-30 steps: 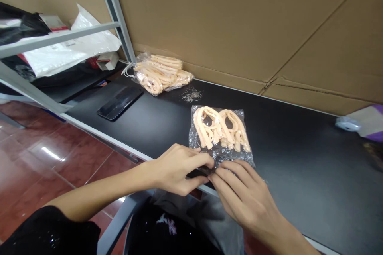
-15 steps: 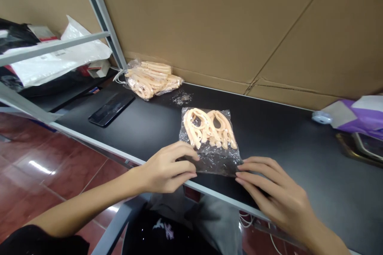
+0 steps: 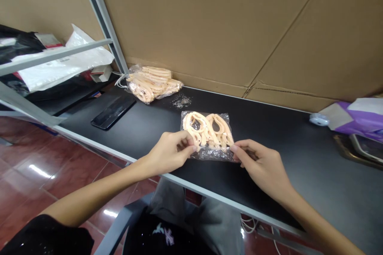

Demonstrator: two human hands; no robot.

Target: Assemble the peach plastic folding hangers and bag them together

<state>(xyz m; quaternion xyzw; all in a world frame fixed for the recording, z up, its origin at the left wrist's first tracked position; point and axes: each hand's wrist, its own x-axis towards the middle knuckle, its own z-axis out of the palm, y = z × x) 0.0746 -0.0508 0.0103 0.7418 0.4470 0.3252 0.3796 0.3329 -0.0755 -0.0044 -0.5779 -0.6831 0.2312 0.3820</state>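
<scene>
A clear plastic bag lies flat on the black tabletop, its near part folded over. Inside it are several cream-coloured looped pieces with small holes near their ends; I cannot tell what they are. My left hand pinches the bag's near left corner between thumb and fingers. At the near right corner, my right hand grips the plastic the same way, thumb on top.
Packed bags of similar cream pieces lie at the back, beside scattered crumbs. A black phone rests at left, near a metal shelf frame. Purple packaging and another phone are at right. Cardboard stands behind.
Both hands have moved away from me, folding the bag's near empty flap up toward the cream pieces. The fingers now pinch the folded corners.
</scene>
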